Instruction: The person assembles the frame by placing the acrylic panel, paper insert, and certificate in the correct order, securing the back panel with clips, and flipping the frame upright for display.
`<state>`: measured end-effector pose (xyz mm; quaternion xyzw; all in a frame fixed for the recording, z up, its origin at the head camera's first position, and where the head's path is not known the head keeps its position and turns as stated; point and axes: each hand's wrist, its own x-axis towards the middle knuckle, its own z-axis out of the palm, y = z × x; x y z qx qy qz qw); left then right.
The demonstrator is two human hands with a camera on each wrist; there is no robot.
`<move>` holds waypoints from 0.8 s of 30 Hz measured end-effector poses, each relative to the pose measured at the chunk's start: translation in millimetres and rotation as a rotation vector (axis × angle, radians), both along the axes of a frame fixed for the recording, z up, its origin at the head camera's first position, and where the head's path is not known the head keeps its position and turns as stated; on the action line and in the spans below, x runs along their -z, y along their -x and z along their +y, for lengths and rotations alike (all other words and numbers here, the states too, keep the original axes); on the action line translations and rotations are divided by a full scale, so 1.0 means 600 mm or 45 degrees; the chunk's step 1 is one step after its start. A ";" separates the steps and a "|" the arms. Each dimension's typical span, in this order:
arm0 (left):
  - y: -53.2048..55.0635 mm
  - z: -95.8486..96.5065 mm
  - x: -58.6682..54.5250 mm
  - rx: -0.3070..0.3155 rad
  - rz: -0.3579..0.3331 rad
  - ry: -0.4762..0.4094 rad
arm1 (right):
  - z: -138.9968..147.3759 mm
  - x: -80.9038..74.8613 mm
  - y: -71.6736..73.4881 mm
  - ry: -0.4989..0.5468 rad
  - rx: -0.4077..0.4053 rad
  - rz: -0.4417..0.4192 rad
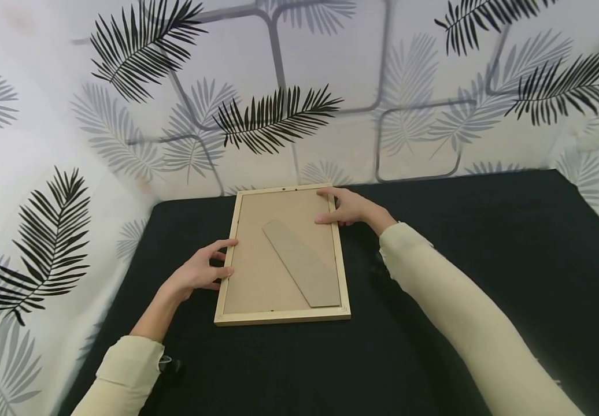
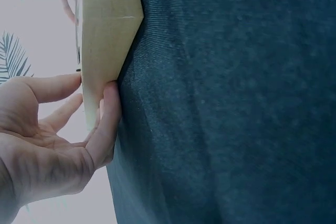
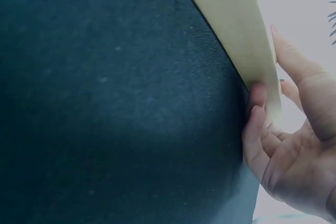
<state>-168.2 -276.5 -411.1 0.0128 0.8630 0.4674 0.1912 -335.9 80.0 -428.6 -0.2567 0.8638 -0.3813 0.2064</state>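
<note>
A picture frame (image 1: 258, 254) lies back side up on the black cloth, its pale wooden rim around a tan backing board with a flat stand leg (image 1: 307, 268) folded against it. At the frame's left side, my left hand (image 1: 200, 268) grips the rim, thumb and a finger on top. In the left wrist view, other fingers (image 2: 107, 124) of that hand reach the rim's lower edge beside the cloth. My right hand (image 1: 351, 207) grips the right side near the far corner, its thumb over the backing. The right wrist view shows fingertips (image 3: 256, 98) tucked at the rim's underside.
Black cloth (image 1: 461, 277) covers the table around the frame. Behind and to the left hangs a white curtain (image 1: 331, 69) printed with black and grey leaves, close past the table's far edge.
</note>
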 end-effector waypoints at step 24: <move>-0.007 0.002 0.007 -0.100 -0.005 -0.003 | 0.038 0.000 -0.069 0.141 -0.166 0.040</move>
